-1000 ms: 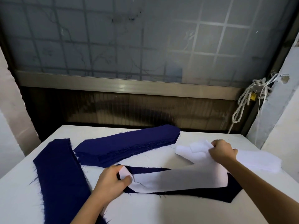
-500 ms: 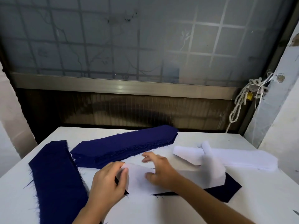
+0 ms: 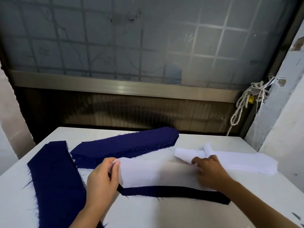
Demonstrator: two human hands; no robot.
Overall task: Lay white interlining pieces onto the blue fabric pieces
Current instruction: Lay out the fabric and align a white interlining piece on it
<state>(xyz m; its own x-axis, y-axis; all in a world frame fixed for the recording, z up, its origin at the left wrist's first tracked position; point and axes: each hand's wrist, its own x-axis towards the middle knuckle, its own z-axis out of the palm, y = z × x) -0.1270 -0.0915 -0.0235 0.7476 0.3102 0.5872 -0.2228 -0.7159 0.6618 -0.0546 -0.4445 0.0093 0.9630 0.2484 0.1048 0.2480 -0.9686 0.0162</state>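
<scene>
Single head view, wide-angle: looks forward and down from close above counter (image 3: 164,214), facing window (image 3: 131,38) behind.

No readable text, labels, brands, numbers or signs anywhere in view.

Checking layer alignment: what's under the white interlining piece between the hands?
Under the white interlining piece lies a blue fabric piece: only its near edge strip and right corner show. The rest is covered, so far-edge alignment cannot be judged.
</scene>
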